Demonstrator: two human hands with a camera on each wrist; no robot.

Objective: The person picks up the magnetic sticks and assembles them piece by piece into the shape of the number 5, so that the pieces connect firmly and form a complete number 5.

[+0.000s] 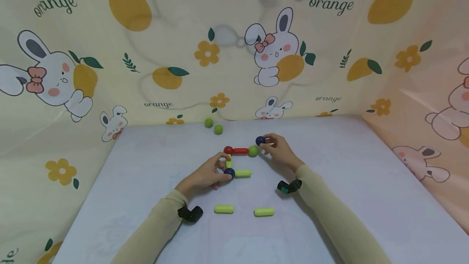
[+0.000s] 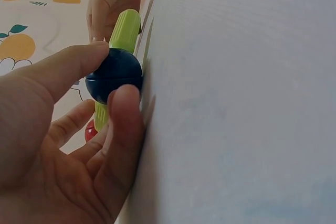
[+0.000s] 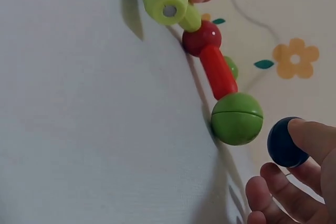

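Observation:
My left hand (image 1: pixel 205 174) pinches a dark blue ball (image 2: pixel 114 74) between thumb and finger at the corner of a joined shape. From that ball, one yellow-green rod (image 1: pixel 243 173) points right and another yellow-green rod (image 1: pixel 229 162) runs back to a red ball (image 1: pixel 228 150). A red rod (image 1: pixel 240 150) links the red ball to a green ball (image 1: pixel 253 151). My right hand (image 1: pixel 281 150) holds a second dark blue ball (image 3: pixel 283 142) in its fingertips, slightly apart from that green ball. The right wrist view shows a metal disc in one rod's end.
Two loose yellow-green rods, one on the left (image 1: pixel 224 209) and one on the right (image 1: pixel 264 212), lie nearer on the white table (image 1: pixel 146 199). Two loose green balls (image 1: pixel 209 122) sit at the back edge, before a printed cloth backdrop (image 1: pixel 176 44).

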